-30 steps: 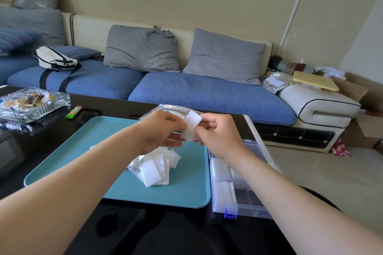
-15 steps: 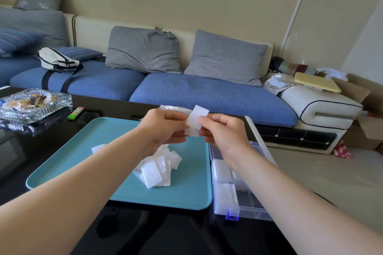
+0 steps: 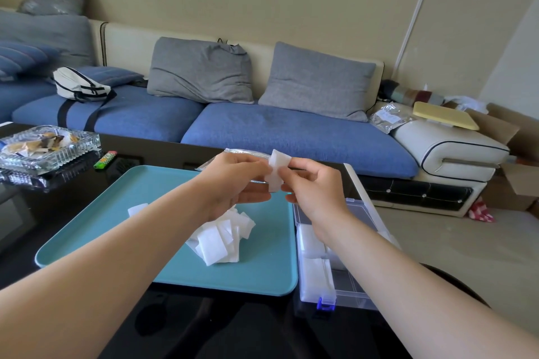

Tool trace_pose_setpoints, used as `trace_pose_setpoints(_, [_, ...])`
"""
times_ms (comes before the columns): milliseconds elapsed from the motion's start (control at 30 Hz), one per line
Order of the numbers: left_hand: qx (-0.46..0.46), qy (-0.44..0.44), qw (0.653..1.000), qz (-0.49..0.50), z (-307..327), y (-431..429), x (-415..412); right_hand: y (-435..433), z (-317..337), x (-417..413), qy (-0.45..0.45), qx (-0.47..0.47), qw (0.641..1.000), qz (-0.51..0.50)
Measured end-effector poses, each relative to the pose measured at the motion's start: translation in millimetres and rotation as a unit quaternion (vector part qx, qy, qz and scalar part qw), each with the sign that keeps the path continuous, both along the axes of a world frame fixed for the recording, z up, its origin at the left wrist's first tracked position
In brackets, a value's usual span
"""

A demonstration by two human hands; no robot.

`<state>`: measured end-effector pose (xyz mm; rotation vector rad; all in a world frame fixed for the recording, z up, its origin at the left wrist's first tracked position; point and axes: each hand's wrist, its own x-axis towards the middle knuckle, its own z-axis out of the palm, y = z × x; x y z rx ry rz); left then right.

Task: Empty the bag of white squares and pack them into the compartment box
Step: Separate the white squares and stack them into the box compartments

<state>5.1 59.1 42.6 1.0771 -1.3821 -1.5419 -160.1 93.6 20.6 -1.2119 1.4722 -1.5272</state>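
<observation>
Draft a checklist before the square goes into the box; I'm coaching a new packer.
1. Square pinched by left hand and right hand: ok.
2. One square, not several stuck together: cannot tell.
3. Box open, lid up: ok.
4. Free compartment: ok, this near one looks bare.
5. Bag emptied: cannot tell, hands hide most of it.
6. Pile on tray, beside box: ok.

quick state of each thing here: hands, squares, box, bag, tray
left hand: pinching the small white square
right hand: pinching the same square
pile of white squares: loose heap on the teal plastic tray
clear plastic compartment box: lid open, some compartments filled white
clear plastic bag: lying behind the hands, mostly hidden
</observation>
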Motion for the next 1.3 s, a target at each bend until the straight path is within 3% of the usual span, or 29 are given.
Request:
trace_pose_setpoints(433, [-0.008,-0.006,1.0,0.019,1.0,1.1,4.1,-6.1,-9.0,-3.7,0.174,-0.143,0.973,-0.053])
trace_pose_setpoints(633, [0.033,0.013,0.999,0.033,4.6,2.0,2.4,-11.1,-10.5,-4.8,0.187,-0.14,0.97,-0.069])
trace_pose_setpoints(800, [-0.005,-0.017,0.999,0.048,2.4,-0.7,3.9,-13.8,-11.7,-8.3,0.172,-0.12,0.977,-0.026])
trace_pose_setpoints(1100, [-0.014,-0.015,0.999,-0.043,5.1,4.3,2.3,-6.5,-5.9,-7.3,0.16,-0.105,0.981,-0.024])
trace_pose_setpoints(1300, [0.046,0.028,0.996,-0.066,6.3,8.4,-1.3,0.3,1.1,1.1,0.184,-0.112,0.976,0.004])
